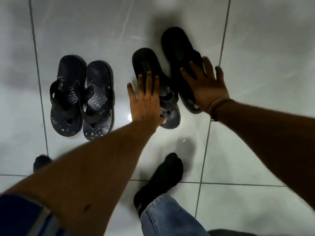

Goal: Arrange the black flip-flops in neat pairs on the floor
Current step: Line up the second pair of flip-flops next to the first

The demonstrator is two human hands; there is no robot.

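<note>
- Reaching down with both arms: left hand (pixel 146 97) is spread flat, fingers extended, over the strap area of one plain black flip-flop (pixel 150 68). No grasp visible; can't tell if the palm is pressing on it or just above it.
- Right hand (pixel 206 86) is likewise open, fingers splayed, over the toe half of a second plain black flip-flop (pixel 177 46). Nothing gripped. Thin bracelet (pixel 215 107) on that wrist.
- These two flip-flops lie side by side, near each other but staggered: the right-hand one sits farther from the person, both angled slightly.
- Well apart to the left: a patterned dark pair (pixel 81 97) already set together, edges touching, toes toward the person, straps up.
- All four lie on the glossy white tiled floor (pixel 85 23), grey grout lines, a light glare near the left wrist.
- Nearer the camera: the person's foot in a black sock (pixel 163 174), blue jeans leg (pixel 163 217), and a second dark sock tip (pixel 40 162) at left.
- Blue sleeve (pixel 22 217) on the left upper arm.
</note>
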